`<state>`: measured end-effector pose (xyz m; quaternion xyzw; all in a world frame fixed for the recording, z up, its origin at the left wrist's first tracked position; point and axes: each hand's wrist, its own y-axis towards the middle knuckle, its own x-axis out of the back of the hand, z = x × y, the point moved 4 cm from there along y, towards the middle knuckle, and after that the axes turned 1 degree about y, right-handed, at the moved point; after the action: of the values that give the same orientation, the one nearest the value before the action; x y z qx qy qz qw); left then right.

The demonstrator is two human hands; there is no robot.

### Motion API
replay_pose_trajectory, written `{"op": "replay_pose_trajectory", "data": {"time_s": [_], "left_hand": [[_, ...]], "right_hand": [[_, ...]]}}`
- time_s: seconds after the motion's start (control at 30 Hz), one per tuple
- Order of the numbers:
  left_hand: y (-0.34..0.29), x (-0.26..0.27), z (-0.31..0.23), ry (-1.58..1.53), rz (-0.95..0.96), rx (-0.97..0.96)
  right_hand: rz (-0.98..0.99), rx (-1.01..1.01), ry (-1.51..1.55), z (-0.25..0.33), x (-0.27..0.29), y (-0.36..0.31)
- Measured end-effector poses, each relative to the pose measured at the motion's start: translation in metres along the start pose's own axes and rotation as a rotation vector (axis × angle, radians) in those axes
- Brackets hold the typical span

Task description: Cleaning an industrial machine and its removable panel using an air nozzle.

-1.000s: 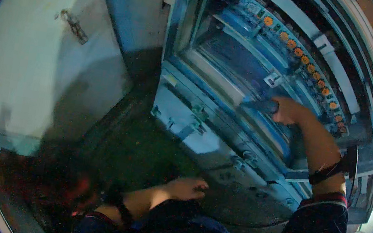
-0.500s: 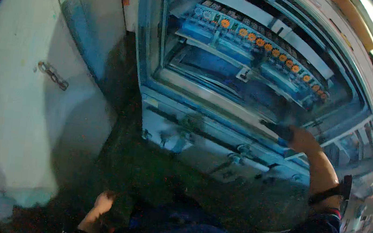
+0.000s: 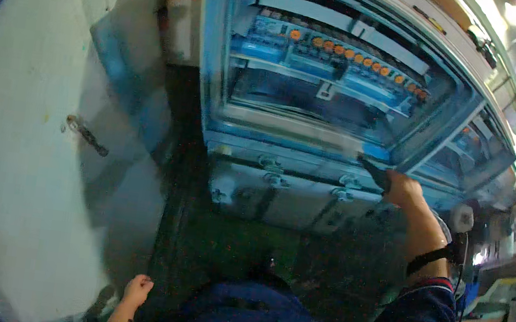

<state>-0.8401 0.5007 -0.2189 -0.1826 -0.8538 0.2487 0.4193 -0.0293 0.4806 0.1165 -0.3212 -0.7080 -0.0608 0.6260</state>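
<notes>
My right hand [image 3: 405, 189] is closed round a slim dark tool [image 3: 373, 173] whose exact kind I cannot make out. Its tip points up and left, at the lower front ledge of a large open cabinet [image 3: 289, 125]. Inside the cabinet runs a row of orange toothed wheels [image 3: 349, 54], above a blue-lit shelf. A pale blur lies along the ledge near the tool's tip. Low on the left hangs my left hand [image 3: 138, 289], away from the cabinet, its fingers curled with nothing visible in them.
Along the cabinet's lower front are several knob-like fittings [image 3: 276, 180]. A pale wall panel or door with a metal handle [image 3: 86, 135] stands left. An orange-topped white box [image 3: 182, 21] is behind the cabinet's left side. A yellow-and-black tool [image 3: 430, 19] lies on the top.
My view has shifted, showing more of the cabinet's right side. The right hand, still gripping the dark tool, stays by the front ledge. My left hand remains low at the left.
</notes>
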Motion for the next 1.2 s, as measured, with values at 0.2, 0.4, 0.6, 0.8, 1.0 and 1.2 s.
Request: {"op": "replay_pose_trajectory", "data": {"time_s": [0.2, 0.4, 0.6, 0.8, 1.0, 1.2], "left_hand": [[0.001, 0.009, 0.021, 0.113, 0.138, 0.087], [0.035, 0.018, -0.082, 0.408, 0.230, -0.049], [0.047, 0.011, -0.191, 0.286, 0.206, -0.227], [-0.005, -0.030, -0.152, 0.175, 0.194, -0.200], [-0.059, -0.086, -0.077, 0.085, 0.250, -0.020], [-0.103, -0.149, -0.120, 0.164, 0.092, -0.017]], "right_hand": [[-0.115, -0.175, 0.020, -0.061, -0.031, -0.062], [-0.204, 0.055, 0.111, 0.026, -0.021, -0.085], [-0.187, -0.268, -0.029, -0.070, 0.009, -0.130], [-0.240, -0.363, -0.049, -0.132, 0.022, -0.134], [-0.106, 0.014, 0.058, -0.068, 0.015, -0.087], [-0.293, 0.237, 0.450, -0.126, 0.020, -0.074]]}}
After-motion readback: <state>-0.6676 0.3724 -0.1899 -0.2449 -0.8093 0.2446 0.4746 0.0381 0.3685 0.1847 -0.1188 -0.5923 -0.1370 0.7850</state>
